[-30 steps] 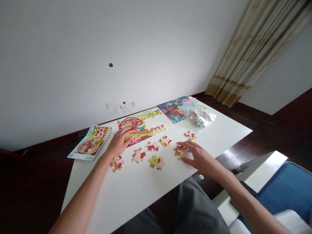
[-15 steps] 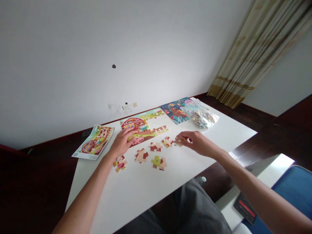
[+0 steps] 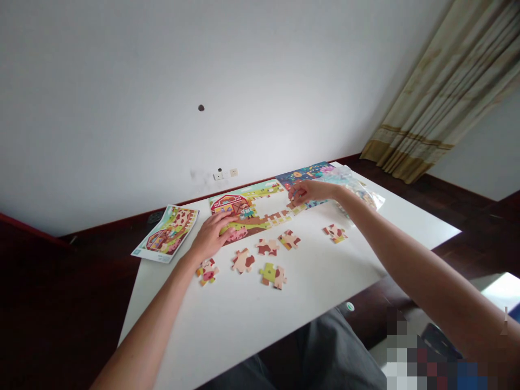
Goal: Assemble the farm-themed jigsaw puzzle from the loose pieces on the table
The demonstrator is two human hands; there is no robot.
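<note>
My left hand (image 3: 213, 234) lies flat with fingers stretched on the left part of a partly assembled farm jigsaw puzzle (image 3: 231, 200) showing a red barn. My right hand (image 3: 309, 192) is pinched at the right end of the puzzle's lower strip (image 3: 280, 218). Between its fingertips is a puzzle piece (image 3: 293, 205), mostly hidden by the fingers. Closer to me lie several loose cow-patterned pieces, among them a brown-and-cream piece (image 3: 242, 260), a green-and-pink piece (image 3: 273, 275) and a piece with a pink snout (image 3: 208, 272). Another loose piece (image 3: 336, 233) sits apart at the right.
A farm picture sheet (image 3: 167, 233) overhangs the table's left edge. Behind my right arm are a dark blue picture sheet (image 3: 303, 174) and a clear plastic bag of pieces (image 3: 371, 196). The white table (image 3: 227, 319) stands against the wall (image 3: 260, 81).
My right hand has moved away from me from the loose pieces to the puzzle's right end, carrying a piece. My left hand stays on the puzzle. The view has shifted slightly.
</note>
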